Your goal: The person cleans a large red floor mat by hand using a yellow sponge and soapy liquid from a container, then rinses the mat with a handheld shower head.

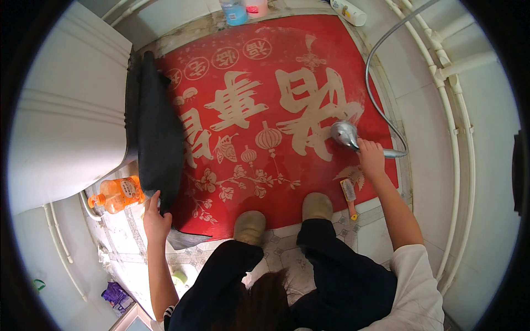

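Observation:
A large red floor mat [309, 187] with pale characters, lanterns and flowers lies in front of my feet. Its left side is folded up, so the dark underside [160, 138] shows. My left hand [157, 218] is closed on the near corner of that fold. In my right hand [372, 157] is a silver shower head [345, 134], held low over the mat's right part, its face toward the pale characters. Wet streaks show around it. A scrub brush [348, 192] with a red and yellow handle rests on the mat's near right edge.
A grey hose [368, 69] loops down the right side, by white wall pipes [450, 121]. An orange pump bottle [117, 194] is left of my left hand, below a white cabinet-like body [72, 110]. Blue [236, 15] and pink [256, 7] containers and a white bottle [349, 12] line the far edge.

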`<state>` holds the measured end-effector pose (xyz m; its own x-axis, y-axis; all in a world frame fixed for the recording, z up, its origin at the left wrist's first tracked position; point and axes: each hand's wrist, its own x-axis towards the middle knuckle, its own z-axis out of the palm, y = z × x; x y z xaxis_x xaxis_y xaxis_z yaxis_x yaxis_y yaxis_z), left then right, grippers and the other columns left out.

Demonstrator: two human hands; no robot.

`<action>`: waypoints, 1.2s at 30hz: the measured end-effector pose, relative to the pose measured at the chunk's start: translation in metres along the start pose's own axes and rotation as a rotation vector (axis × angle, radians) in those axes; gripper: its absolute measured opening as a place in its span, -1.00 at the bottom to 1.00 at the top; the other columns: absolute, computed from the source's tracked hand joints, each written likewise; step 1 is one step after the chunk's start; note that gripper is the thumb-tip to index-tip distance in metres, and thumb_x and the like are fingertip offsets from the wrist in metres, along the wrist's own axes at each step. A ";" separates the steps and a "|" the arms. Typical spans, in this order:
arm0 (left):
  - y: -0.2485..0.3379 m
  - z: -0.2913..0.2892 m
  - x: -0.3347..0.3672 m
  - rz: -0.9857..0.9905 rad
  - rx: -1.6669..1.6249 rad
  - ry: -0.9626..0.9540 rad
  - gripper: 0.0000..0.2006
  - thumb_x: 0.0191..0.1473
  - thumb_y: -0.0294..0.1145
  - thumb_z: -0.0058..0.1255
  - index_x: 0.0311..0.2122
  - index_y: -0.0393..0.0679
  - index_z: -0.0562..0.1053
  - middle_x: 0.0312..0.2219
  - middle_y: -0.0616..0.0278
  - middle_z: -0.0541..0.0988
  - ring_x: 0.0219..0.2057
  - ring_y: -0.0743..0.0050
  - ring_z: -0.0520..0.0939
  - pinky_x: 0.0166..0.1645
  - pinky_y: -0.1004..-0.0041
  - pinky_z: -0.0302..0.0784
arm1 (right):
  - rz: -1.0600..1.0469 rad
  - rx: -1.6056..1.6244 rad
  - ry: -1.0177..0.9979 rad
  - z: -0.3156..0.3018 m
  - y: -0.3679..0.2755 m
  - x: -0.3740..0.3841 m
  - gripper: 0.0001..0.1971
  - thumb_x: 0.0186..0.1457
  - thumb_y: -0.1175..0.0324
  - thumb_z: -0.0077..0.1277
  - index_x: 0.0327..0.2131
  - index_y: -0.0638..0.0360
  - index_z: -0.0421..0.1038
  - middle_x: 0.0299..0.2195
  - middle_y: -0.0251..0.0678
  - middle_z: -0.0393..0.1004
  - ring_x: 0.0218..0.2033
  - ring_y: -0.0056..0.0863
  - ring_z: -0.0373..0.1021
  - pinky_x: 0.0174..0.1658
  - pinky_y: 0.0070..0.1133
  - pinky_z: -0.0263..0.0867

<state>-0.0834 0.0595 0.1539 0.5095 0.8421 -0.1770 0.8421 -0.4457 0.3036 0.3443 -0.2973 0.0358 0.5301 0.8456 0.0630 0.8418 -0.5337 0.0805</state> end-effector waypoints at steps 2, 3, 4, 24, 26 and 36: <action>0.002 0.000 0.000 0.005 0.007 -0.008 -0.43 -0.40 -0.59 -0.17 -0.08 -0.13 0.29 -0.22 0.02 0.38 -0.36 0.10 0.46 -0.26 0.38 0.39 | 0.069 -0.003 -0.001 -0.007 0.007 -0.001 -0.59 -0.18 0.38 -0.02 -0.16 0.17 0.21 -0.35 -0.34 0.34 -0.28 -0.42 0.27 -0.18 -0.47 0.10; 0.002 0.000 0.000 0.015 0.012 -0.009 -0.43 -0.40 -0.59 -0.17 -0.07 -0.13 0.28 -0.21 0.02 0.37 -0.36 0.10 0.46 -0.26 0.38 0.39 | 0.070 -0.002 0.001 -0.007 0.009 -0.002 -0.59 -0.18 0.38 -0.02 -0.16 0.17 0.21 -0.35 -0.34 0.34 -0.28 -0.42 0.27 -0.18 -0.47 0.10; 0.002 0.000 0.000 0.024 0.018 -0.010 -0.42 -0.39 -0.59 -0.17 -0.07 -0.13 0.28 -0.21 0.02 0.37 -0.36 0.10 0.46 -0.25 0.38 0.39 | 0.087 -0.005 0.019 -0.005 0.011 -0.001 -0.59 -0.18 0.38 -0.01 -0.17 0.17 0.21 -0.34 -0.33 0.35 -0.28 -0.42 0.27 -0.18 -0.46 0.10; 0.013 0.010 0.002 -0.057 0.070 -0.115 -0.39 -0.38 -0.58 -0.12 -0.03 -0.08 0.23 -0.14 0.07 0.33 -0.27 0.08 0.45 -0.20 0.35 0.39 | -0.352 0.278 0.260 -0.011 -0.146 0.123 -0.71 -0.13 0.42 -0.17 -0.23 0.15 0.26 -0.39 -0.39 0.34 -0.37 -0.48 0.28 -0.24 -0.54 0.11; 0.011 0.012 0.001 -0.075 0.069 -0.129 -0.39 -0.38 -0.58 -0.12 -0.03 -0.08 0.23 -0.16 0.06 0.33 -0.26 0.07 0.44 -0.20 0.34 0.39 | -0.396 0.298 0.287 -0.012 -0.167 0.132 -0.71 -0.13 0.41 -0.17 -0.23 0.15 0.26 -0.40 -0.38 0.34 -0.37 -0.48 0.27 -0.25 -0.54 0.11; 0.006 0.018 0.001 -0.023 0.043 -0.098 -0.39 -0.38 -0.58 -0.13 -0.03 -0.08 0.23 -0.18 0.05 0.33 -0.25 0.04 0.42 -0.21 0.32 0.38 | -0.669 0.455 0.438 -0.027 -0.246 0.145 -0.77 -0.13 0.39 -0.18 -0.31 0.15 0.31 -0.47 -0.40 0.33 -0.43 -0.52 0.27 -0.31 -0.58 0.11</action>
<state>-0.0746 0.0518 0.1385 0.5028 0.8196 -0.2746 0.8596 -0.4408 0.2583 0.2112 -0.0442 0.0524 -0.0897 0.8476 0.5230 0.9672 0.1994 -0.1573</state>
